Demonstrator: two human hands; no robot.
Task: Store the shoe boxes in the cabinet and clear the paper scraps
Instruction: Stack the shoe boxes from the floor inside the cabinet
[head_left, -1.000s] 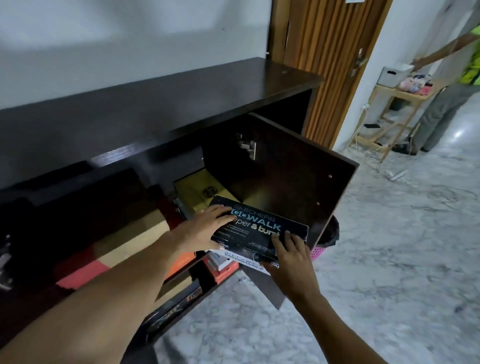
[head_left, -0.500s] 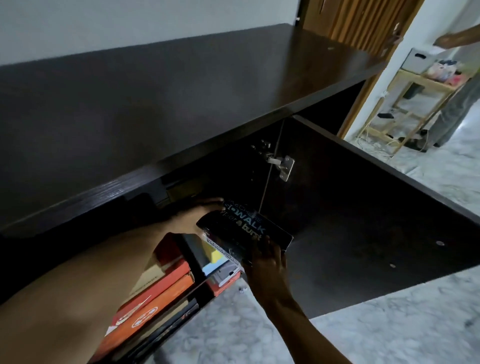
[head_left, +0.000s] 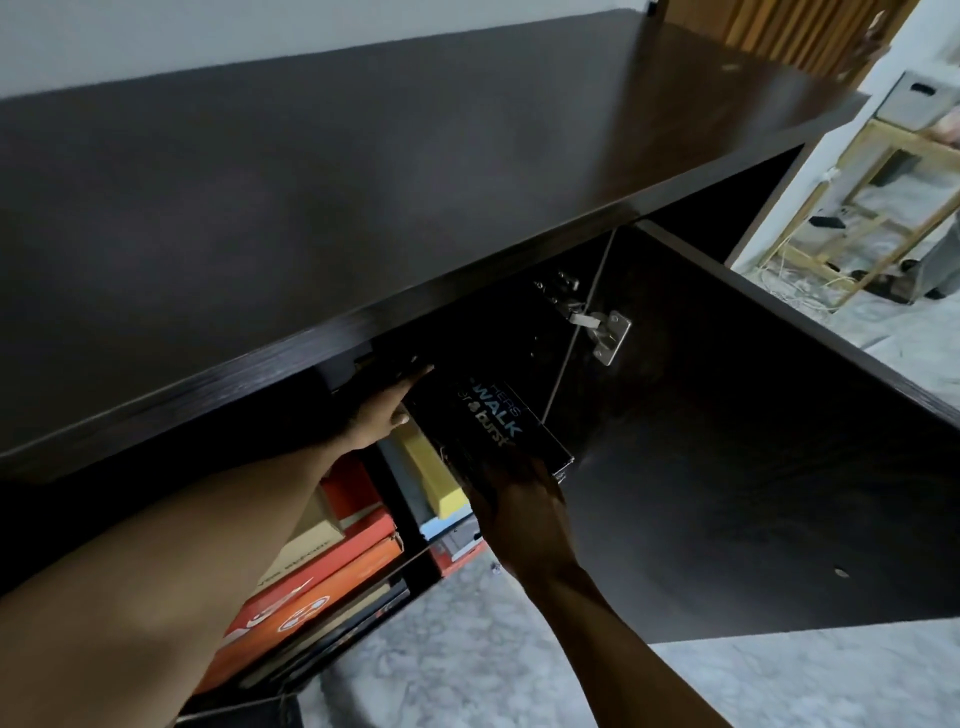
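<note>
A black shoe box (head_left: 493, 423) with blue and white lettering sits partly inside the upper right compartment of the dark cabinet (head_left: 363, 171). My left hand (head_left: 382, 413) reaches under the cabinet top, its fingers stretched flat along the box's left side. My right hand (head_left: 522, 506) is at the box's near end, with its fingertips hidden against the box. Beneath the black box lies a yellow box (head_left: 434, 475) on top of other stacked boxes.
The open cabinet door (head_left: 753, 441) juts out on the right beside my right arm. Orange shoe boxes (head_left: 322, 587) fill the compartment on the left. Marble floor (head_left: 467, 654) lies below. A wooden rack (head_left: 883, 208) stands far right by a doorway.
The black box has slid deeper into the cabinet, with both hands following it. My head has come closer and lower, so the cabinet top now hides more of the inside.
</note>
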